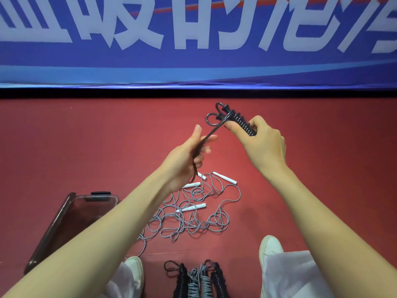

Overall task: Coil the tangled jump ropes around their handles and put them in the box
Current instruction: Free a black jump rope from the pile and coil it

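Both forearms are raised over the floor, bare to the elbow. The right hand (265,145) is curled round the lower end of a black rope bundle (239,122), thumb pressed along its side. The left hand (187,158) is held lower and to the left, fingers closed on the loose strand (211,131), which is drawn taut from the bundle. The bundle's long axis is tilted, running from lower right at the palm up to the left, with two small loops at the far end. Tangled grey ropes (193,222) with white handles (225,178) are noted on the red floor (86,136) beneath the hands. A dark see-through box (49,233) is seen at lower left. Four finished bundles (197,280), black and grey, are laid between white shoes (270,248). A blue banner (193,67) with white lettering is hung behind.
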Demonstrator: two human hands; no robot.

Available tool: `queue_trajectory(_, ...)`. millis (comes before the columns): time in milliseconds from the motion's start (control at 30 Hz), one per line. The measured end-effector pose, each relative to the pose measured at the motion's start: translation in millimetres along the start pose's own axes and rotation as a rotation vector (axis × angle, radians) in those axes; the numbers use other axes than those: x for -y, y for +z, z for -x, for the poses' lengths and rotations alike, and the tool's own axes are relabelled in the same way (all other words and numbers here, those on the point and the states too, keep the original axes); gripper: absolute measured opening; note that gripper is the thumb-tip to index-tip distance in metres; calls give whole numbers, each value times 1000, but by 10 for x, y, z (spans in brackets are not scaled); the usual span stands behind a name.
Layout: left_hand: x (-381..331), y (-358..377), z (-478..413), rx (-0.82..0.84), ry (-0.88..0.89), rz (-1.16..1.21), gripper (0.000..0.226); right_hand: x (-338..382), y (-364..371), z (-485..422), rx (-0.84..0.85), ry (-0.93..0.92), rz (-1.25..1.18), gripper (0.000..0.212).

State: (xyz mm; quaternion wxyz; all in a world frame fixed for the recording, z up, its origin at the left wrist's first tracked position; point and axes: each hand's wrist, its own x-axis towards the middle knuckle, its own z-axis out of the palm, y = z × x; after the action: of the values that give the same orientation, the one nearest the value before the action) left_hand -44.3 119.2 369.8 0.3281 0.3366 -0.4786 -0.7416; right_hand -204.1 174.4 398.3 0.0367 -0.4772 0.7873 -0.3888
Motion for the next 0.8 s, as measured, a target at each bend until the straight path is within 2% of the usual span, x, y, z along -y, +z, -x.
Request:
queue_trajectory(100, 22, -84, -46, -26, 52, -22, 20, -5, 44, 2, 44, 17, -84, 63)
queue_trajectory(167, 33, -109, -53, 7, 40, -29, 14, -5, 47, -19, 131, 19, -211, 63)
queue_trajectory(300, 19, -103, -29, 112, 80, -28, 22, 62, -11, 3, 442, 111, -607, 56)
queue_trajectory(400, 1, -112, -29, 190, 145, 16, 29, 58, -71, 35, 615, 142, -716, 62)
queue_trajectory(467, 3, -115, -42, 171, 188, 16, 27, 45, -74, 49, 675, 145, -740, 65)
queue_trajectory(600, -33, -197, -79, 25, 312, -117, 17, 44, -51, 61, 636, 177, -742, 65)
queue_trajectory(800, -129, -341, -49, 91, 277, -405, 20, 78, -47, 81, 563, 135, -680, 59)
